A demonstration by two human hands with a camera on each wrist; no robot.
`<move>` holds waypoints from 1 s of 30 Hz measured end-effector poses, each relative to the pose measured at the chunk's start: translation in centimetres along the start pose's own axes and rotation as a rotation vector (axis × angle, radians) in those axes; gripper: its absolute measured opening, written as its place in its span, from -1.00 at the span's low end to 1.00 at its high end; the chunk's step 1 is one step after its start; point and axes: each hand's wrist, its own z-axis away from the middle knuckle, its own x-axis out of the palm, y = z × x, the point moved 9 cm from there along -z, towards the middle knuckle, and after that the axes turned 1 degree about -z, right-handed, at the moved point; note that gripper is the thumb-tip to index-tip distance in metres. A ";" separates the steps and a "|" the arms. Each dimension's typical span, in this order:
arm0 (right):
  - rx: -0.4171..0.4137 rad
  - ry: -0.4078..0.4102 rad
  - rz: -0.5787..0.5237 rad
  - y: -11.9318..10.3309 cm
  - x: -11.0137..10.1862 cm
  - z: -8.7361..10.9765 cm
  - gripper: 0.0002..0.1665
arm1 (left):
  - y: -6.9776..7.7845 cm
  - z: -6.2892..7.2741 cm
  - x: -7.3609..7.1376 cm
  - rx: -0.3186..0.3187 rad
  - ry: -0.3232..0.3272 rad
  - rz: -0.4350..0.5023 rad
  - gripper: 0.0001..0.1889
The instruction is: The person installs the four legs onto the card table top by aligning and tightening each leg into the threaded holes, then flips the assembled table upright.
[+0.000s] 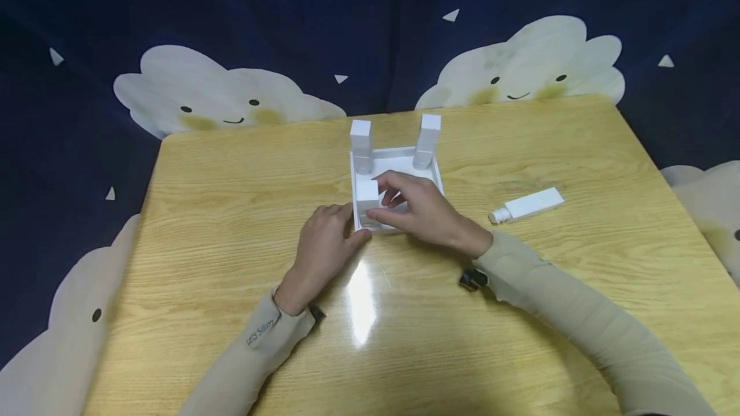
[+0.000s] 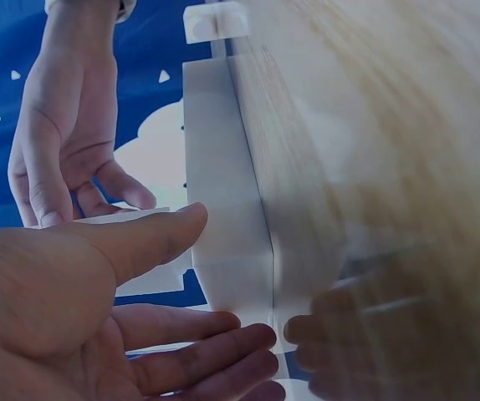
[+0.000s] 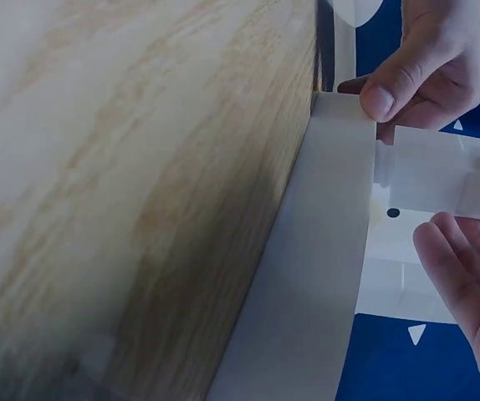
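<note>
A white square tabletop [image 1: 393,154] with a raised rim lies underside up on the wooden table. Two white legs, the far-left leg [image 1: 361,140] and the far-right leg [image 1: 428,137], stand upright in its far corners. At the near-left corner a third white leg [image 1: 367,194] is upright, pinched between the thumb and fingers of my right hand [image 1: 426,209]. Its lower end meets the corner in the right wrist view. My left hand [image 1: 326,242] grips that same corner from outside, thumb on the near wall and fingers along the left wall.
Another white leg [image 1: 533,203] lies on the wooden table [image 1: 231,210] at the right, its threaded end toward the tabletop. Behind the table hangs a dark blue curtain [image 1: 347,18] with cloud prints.
</note>
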 end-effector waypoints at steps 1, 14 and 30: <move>-0.014 -0.004 0.009 -0.1 0.1 0.0 -0.64 | 0.0 0.0 0.0 -0.001 0.001 0.000 -0.44; -0.156 -0.001 0.115 -1.4 0.1 -0.1 -0.67 | 0.0 0.1 0.0 -0.011 -0.009 0.003 -0.39; -0.092 0.033 0.104 -0.5 -0.1 -0.8 -0.31 | 0.1 0.0 -0.2 0.015 0.018 -0.001 -0.44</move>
